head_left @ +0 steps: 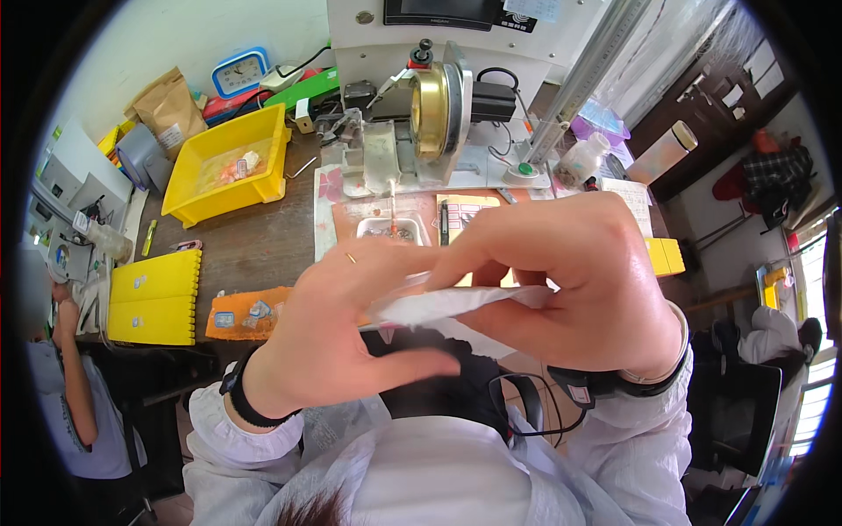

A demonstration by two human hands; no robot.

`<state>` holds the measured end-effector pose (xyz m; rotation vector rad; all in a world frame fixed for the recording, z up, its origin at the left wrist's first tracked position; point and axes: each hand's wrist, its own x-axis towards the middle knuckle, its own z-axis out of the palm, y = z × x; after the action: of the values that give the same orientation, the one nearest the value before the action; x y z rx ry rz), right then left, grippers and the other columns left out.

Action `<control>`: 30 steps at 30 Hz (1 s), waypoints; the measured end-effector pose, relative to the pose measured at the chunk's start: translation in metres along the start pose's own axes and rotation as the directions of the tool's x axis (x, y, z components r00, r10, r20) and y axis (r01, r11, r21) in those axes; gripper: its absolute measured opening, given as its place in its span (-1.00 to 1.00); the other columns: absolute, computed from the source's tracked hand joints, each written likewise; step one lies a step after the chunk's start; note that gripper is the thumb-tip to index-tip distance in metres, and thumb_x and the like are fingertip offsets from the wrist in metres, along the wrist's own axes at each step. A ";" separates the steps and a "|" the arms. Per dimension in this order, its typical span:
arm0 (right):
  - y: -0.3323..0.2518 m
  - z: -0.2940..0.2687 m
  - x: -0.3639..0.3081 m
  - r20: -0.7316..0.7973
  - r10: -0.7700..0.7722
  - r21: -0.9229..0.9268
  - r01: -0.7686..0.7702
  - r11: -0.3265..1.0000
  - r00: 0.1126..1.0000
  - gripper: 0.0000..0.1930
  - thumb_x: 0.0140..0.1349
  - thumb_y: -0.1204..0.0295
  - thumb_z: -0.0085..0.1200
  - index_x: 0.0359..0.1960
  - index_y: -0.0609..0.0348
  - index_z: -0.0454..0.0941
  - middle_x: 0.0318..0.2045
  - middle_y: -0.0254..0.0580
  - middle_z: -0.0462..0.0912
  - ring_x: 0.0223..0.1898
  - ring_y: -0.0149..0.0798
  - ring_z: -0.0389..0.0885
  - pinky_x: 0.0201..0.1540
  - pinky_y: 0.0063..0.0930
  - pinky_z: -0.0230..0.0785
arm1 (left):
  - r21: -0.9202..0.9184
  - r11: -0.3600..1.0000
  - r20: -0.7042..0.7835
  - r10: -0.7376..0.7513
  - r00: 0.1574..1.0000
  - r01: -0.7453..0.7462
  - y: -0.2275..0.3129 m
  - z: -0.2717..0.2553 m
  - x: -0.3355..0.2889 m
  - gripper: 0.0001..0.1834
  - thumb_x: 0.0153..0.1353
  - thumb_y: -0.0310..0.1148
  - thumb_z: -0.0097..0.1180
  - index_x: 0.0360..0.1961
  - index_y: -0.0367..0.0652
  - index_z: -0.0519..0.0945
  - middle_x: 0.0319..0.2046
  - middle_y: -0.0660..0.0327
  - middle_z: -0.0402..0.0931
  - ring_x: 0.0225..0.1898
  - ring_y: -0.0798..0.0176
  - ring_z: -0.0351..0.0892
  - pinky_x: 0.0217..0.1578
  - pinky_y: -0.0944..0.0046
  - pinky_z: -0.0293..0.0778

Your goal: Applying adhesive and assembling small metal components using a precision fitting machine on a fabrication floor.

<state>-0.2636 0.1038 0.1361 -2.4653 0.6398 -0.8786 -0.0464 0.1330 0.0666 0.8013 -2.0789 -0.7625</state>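
In front of my chest, my right hand [574, 285] pinches a thin, white, folded piece [438, 305] between thumb and curled fingers. It looks like paper or tissue; I cannot tell which. My left hand [338, 320] is beside its left end, with the thumb stretched out apart and slightly blurred. The left fingers reach toward the right fingertips and are partly hidden there. Just beyond the hands is a small white tray [392, 226] of tiny pieces. Behind it stands a bench machine with a round brass-coloured wheel [430, 114].
A yellow bin [224, 162] stands at the back left. Nearer are a yellow ridged board [156, 298] and an orange mat [248, 314] with small bags. A clear jar [586, 158] and a bottle [664, 151] stand right of the machine. Another person's arm [74, 377] shows at far left.
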 end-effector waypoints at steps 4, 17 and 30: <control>-0.005 -0.006 0.000 -0.126 0.226 -0.018 -0.230 0.973 0.966 -0.68 0.05 0.46 0.29 -0.13 0.30 0.62 -0.41 -0.30 0.67 -0.48 -0.57 0.50 -0.47 -0.69 0.32 | -0.136 0.971 -0.108 -0.213 0.971 0.198 0.010 0.002 -0.007 -0.75 0.10 -0.46 0.27 -0.16 -0.28 0.65 -0.47 0.08 0.63 -0.53 0.20 0.60 -0.45 0.33 0.47; 0.011 0.056 -0.073 -0.101 0.467 0.732 -0.252 0.633 0.879 -0.76 0.27 0.61 0.11 -0.03 0.39 0.55 -0.09 -0.16 0.63 -0.03 -0.40 0.55 0.03 -0.49 0.39 | -0.203 0.954 -0.129 -0.252 0.959 0.223 0.016 -0.010 -0.018 -0.88 0.21 -0.53 0.18 -0.24 -0.35 0.65 -0.44 0.16 0.66 -0.45 0.38 0.56 -0.37 0.41 0.43; 0.013 0.028 -0.074 -0.046 0.149 0.814 -0.049 0.578 0.988 -0.59 0.02 0.44 -0.14 -0.18 0.49 0.61 -0.16 0.12 0.67 -0.10 -0.12 0.61 0.03 -0.37 0.37 | -0.359 0.933 -0.041 -0.003 0.999 -0.012 0.033 -0.026 -0.022 -0.79 0.08 -0.56 -0.03 -0.48 -0.30 0.69 -0.43 0.02 0.62 -0.46 0.15 0.59 -0.43 0.33 0.43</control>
<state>-0.2997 0.1413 0.0752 -1.5238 0.2828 -0.9796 -0.0241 0.1635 0.0948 0.6005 -1.8283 -1.0765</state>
